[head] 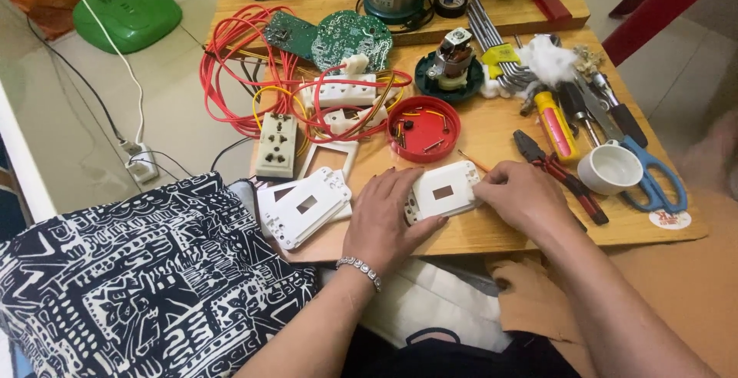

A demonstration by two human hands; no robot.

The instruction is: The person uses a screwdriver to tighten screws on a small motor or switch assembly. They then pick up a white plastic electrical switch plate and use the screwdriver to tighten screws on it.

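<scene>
1. White switch plate (444, 190), the one with a small rectangular window, is lying flat near the front edge of the wooden table (492, 128), pinned between both hands so that it is not sliding while being worked on.
2. Left hand (387, 220) is pressing down on the plate's left end, palm on the board and fingers closing around the edge; a beaded bracelet (359, 267) is sitting on the wrist.
3. Right hand (516, 193) is pinching the right end with thumb and fingertips, a narrow grip on the rim.
4. A red lid (423, 127) is serving as a tray for small screws, keeping them from rolling off, just behind the plate.
5. Spare white plates (305, 207) are stacking up to the left, and pliers (559, 174), a yellow screwdriver (555, 124), scissors (652, 172) and a white cup (610, 168) are waiting within reach on the right.
</scene>
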